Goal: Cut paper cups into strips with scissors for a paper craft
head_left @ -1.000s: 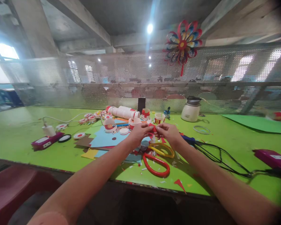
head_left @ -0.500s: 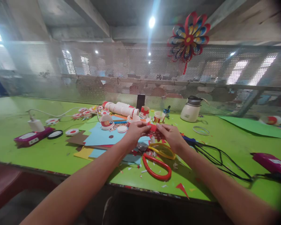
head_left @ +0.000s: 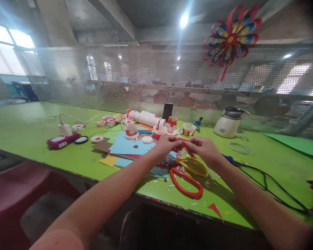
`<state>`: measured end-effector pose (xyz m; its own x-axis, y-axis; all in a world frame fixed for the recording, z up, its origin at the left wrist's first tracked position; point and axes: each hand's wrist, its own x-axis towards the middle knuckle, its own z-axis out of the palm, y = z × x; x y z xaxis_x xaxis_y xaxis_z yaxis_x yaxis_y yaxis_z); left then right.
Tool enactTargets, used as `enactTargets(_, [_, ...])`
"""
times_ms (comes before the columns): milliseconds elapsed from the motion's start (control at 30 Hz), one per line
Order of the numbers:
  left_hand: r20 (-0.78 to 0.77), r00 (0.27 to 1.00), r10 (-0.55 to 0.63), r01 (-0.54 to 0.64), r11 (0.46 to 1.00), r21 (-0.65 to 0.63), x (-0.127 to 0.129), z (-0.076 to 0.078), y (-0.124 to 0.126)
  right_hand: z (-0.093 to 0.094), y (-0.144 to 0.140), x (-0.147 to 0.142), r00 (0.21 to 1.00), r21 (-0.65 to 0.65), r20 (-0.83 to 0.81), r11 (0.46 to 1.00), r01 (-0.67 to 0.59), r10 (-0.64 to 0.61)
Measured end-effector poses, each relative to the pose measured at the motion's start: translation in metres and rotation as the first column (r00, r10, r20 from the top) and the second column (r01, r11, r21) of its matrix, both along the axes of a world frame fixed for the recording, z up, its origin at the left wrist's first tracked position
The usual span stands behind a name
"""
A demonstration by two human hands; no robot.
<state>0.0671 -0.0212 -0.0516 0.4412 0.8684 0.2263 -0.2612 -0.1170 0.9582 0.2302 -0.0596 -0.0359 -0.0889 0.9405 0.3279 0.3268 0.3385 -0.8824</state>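
Observation:
Both hands meet above the middle of the table with a small piece of red paper (head_left: 183, 143) between them. My left hand (head_left: 169, 143) pinches its left side; the fingertips of my right hand (head_left: 202, 147) are closed on its right side. Just below them lies a pair of scissors with one red handle (head_left: 186, 185) and one yellow handle (head_left: 194, 166), its blades partly hidden by my left wrist. Blue paper sheets (head_left: 125, 147) are stacked left of my hands. Behind my left hand stands a red and white paper cup (head_left: 159, 132).
A row of stacked white cups (head_left: 148, 118) lies behind the papers, near a dark phone (head_left: 167, 111). At the right are a white kettle (head_left: 227, 125), a tape ring (head_left: 240, 148) and black cables (head_left: 266, 184). A purple power strip (head_left: 62, 140) sits at the left. Paper scraps litter the front edge.
The view has swung left, so the table's things sit further right. My hands still hold the red paper, which now appears turned more edge-on.

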Motion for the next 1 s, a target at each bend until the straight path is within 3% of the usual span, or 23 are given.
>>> enactTargets(333, [0.113, 0.993, -0.022, 0.03, 0.997, -0.071, 0.0044, -0.0019, -0.0014, 0.0035, 0.0002, 0.0065, 0.998, -0.048, 0.057, 0.998, -0.033, 0.036])
enactTargets(700, [0.041, 0.987, -0.154, 0.155, 0.987, -0.037, 0.0046, -0.0007, -0.0083, 0.0063, -0.0007, 0.0081, 1.0, -0.125, 0.023, 0.992, -0.014, 0.017])
enactTargets(800, [0.037, 0.991, -0.127, 0.128, 0.991, -0.025, 0.0042, -0.0001, -0.0071, 0.0067, -0.0013, 0.0069, 0.999, -0.109, 0.041, 0.994, -0.005, 0.01])
enactTargets(1000, [0.041, 0.998, 0.054, -0.053, 0.998, -0.02, 0.0014, 0.0033, -0.001, 0.0048, 0.0009, 0.0076, 0.982, 0.013, 0.182, 0.999, 0.05, -0.051])
